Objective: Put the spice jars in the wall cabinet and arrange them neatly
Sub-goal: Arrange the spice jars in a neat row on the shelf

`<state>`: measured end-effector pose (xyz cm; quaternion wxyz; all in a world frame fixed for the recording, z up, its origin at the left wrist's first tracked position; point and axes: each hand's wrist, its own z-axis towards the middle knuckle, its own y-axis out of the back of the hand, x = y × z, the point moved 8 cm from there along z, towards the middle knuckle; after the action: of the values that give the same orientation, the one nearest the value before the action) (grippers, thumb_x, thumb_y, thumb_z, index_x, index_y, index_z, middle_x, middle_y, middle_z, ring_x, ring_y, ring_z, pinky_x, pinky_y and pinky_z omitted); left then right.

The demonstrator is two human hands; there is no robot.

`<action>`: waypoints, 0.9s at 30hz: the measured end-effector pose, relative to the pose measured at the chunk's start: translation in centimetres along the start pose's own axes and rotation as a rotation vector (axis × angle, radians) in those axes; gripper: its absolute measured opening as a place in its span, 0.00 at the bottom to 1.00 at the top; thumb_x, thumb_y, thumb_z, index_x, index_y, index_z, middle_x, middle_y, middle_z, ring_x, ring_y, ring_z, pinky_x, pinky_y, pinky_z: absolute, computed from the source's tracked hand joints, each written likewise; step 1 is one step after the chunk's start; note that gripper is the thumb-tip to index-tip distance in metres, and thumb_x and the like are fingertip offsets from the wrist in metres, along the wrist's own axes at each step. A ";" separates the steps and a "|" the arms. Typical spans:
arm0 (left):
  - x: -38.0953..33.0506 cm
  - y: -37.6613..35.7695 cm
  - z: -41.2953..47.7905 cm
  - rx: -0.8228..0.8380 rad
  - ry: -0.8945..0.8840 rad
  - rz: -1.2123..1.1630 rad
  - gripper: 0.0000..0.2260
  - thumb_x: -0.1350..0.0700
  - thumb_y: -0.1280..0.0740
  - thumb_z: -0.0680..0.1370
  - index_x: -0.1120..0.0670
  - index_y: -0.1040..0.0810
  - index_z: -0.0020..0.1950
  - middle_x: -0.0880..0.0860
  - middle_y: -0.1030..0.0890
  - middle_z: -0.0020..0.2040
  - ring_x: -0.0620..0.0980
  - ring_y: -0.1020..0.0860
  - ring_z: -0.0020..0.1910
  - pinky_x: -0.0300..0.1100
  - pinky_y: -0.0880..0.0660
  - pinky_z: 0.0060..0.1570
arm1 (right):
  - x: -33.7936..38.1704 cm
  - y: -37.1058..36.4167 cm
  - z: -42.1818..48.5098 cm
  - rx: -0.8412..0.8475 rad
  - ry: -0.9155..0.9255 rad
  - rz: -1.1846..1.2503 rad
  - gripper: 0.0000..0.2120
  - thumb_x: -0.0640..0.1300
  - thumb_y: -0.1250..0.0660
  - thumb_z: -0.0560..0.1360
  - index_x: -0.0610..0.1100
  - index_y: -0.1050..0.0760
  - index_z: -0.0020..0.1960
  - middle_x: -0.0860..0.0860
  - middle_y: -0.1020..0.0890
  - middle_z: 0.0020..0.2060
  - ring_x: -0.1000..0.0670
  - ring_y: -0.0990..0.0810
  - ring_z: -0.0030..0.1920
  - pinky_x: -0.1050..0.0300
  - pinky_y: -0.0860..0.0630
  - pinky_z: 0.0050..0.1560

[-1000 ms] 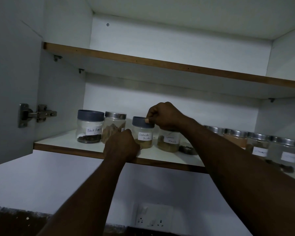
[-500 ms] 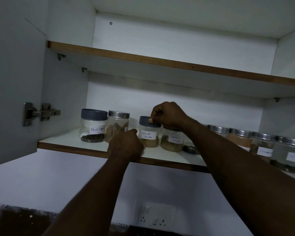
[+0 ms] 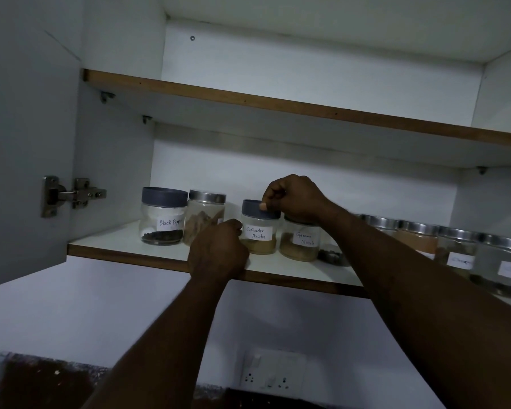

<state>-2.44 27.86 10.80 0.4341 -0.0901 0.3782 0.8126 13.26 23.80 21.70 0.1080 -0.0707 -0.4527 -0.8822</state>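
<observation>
On the lower shelf (image 3: 121, 245) of the wall cabinet, a Black Pepper jar (image 3: 163, 216) with a grey lid stands at the left, beside a steel-lidded jar (image 3: 205, 212). A Coriander Powder jar (image 3: 258, 239) and a Garam Masala jar (image 3: 300, 243) stand side by side in the middle. My right hand (image 3: 295, 199) is closed over the Garam Masala jar's lid, thumb against the Coriander lid. My left hand (image 3: 219, 252) is a closed fist at the shelf's front edge, touching the Coriander jar's lower left. Whether it holds anything is hidden.
Several steel-lidded jars (image 3: 457, 252) line the shelf's right side, partly behind my right forearm. A low dark item (image 3: 334, 256) lies beside the Garam Masala jar. The upper shelf (image 3: 248, 101) is bare. The open door (image 3: 27, 143) with its hinge (image 3: 71, 196) is at left; a wall socket (image 3: 272, 376) is below.
The view has drifted slightly, so the jars sit a little further right in frame. Both hands and the jars keep the same places relative to each other.
</observation>
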 end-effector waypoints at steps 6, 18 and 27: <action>0.4 2.7 -2.1 -0.316 0.094 -0.131 0.13 0.63 0.28 0.70 0.53 0.21 0.53 0.52 0.20 0.47 0.50 0.23 0.45 0.37 0.31 0.37 | 1.6 0.5 0.2 -0.106 0.029 -0.037 0.07 0.54 0.24 0.73 0.52 0.16 0.44 0.58 0.15 0.42 0.58 0.19 0.46 0.57 0.22 0.47; 1.7 3.4 -1.5 -0.315 0.299 -0.184 0.30 0.62 0.26 0.72 0.58 0.33 0.72 0.58 0.29 0.68 0.58 0.21 0.59 0.44 0.22 0.54 | 10.0 -6.3 2.7 0.138 0.234 -0.259 0.22 0.41 0.29 0.77 0.49 0.24 0.71 0.50 0.18 0.64 0.48 0.21 0.63 0.49 0.25 0.65; 3.6 2.4 1.2 -0.003 0.305 -0.299 0.18 0.55 0.27 0.75 0.61 0.25 0.61 0.59 0.19 0.57 0.58 0.21 0.58 0.46 0.26 0.56 | 8.3 -4.4 3.6 0.015 0.189 -0.130 0.13 0.57 0.26 0.74 0.54 0.14 0.55 0.59 0.18 0.45 0.54 0.20 0.50 0.56 0.25 0.51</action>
<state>-6.24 30.17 11.26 0.4873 -0.2681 0.4207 0.7168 4.20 28.21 22.17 0.0935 0.0429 -0.4508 -0.8867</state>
